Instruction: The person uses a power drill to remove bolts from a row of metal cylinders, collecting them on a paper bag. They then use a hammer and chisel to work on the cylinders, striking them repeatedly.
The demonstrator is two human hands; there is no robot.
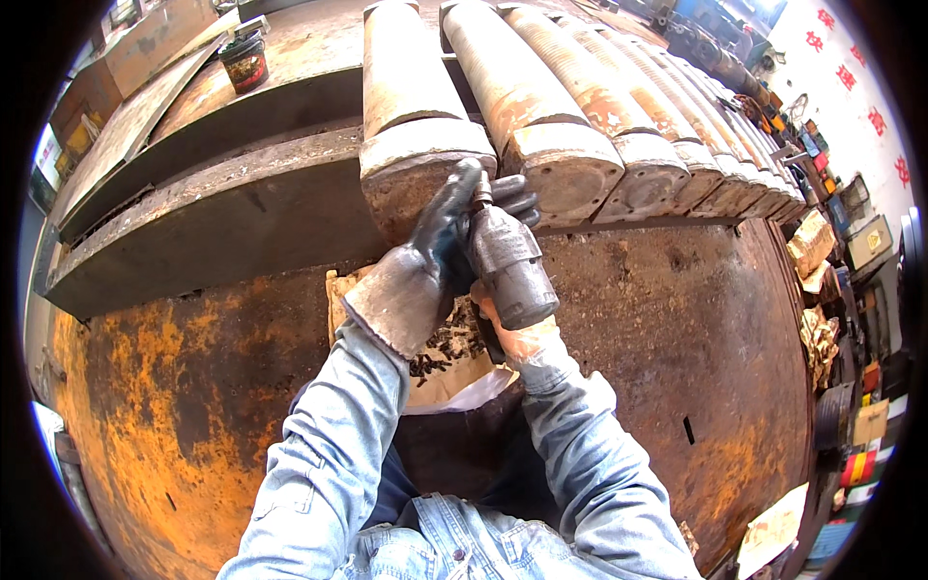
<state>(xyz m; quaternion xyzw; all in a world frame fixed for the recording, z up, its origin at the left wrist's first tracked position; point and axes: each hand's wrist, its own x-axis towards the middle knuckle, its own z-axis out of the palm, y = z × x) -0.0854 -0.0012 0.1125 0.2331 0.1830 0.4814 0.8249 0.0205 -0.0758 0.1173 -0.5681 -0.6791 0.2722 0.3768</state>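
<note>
My right hand (510, 324) grips a dark impact wrench (512, 275) from beneath, and the tool's body hides most of its fingers. A socket (482, 190) on the wrench's nose points away from me, toward the end of the nearest metal cylinder (425, 174). Wearing a dirty black-coated glove, my left hand (440, 237) is closed around the nose, thumb on the left and fingers behind on the right. Whether a bolt sits in the socket cannot be made out. Below my hands, several dark bolts (440, 353) lie in an opened paper-lined box (449, 387).
Several more ribbed cylinders (570, 174) stretch in a row to the right, resting on a steel beam (222, 213). A small pot (244, 63) stands at the far left. Rusty sheet metal (193, 387) spreads below. Boxes and parts (870, 242) crowd the right side.
</note>
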